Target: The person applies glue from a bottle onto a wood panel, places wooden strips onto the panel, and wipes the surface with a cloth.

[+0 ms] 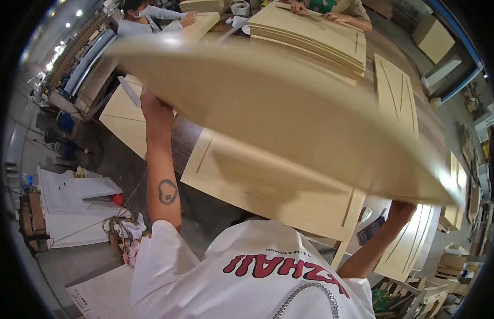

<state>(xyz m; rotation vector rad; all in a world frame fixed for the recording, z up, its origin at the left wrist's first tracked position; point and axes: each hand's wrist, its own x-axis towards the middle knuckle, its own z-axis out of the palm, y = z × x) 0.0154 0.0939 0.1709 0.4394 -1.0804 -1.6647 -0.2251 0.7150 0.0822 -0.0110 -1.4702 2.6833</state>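
Pale wood-coloured board, the raised panel point(289, 122), spans the head view between the left grip point(156, 105) and the right grip point(402, 210). Both grips appear clamped on its near edge; the fingers are largely hidden, so their exact closure cannot be told. The step in hand is judged to be two-handed handling of this panel above the desk point(187, 132). The next move would call for an even hold, with both ends kept level and turned together. Between the grips and below the raised panel lies a framed panel point(231, 170), shadowed and apart from it. Beyond the grips, a panel stack point(311, 34) limits forward travel, with a co-worker's hands point(337, 18) at its far side. Left of the left grip, another panel point(124, 119) lies close by; beyond the right grip, a grooved panel point(390, 87) rests on the desk. The raised panel's far edge and right corner are blurred; clearance there cannot be judged. Room appears freest upward; sideways swing risks edge contact.
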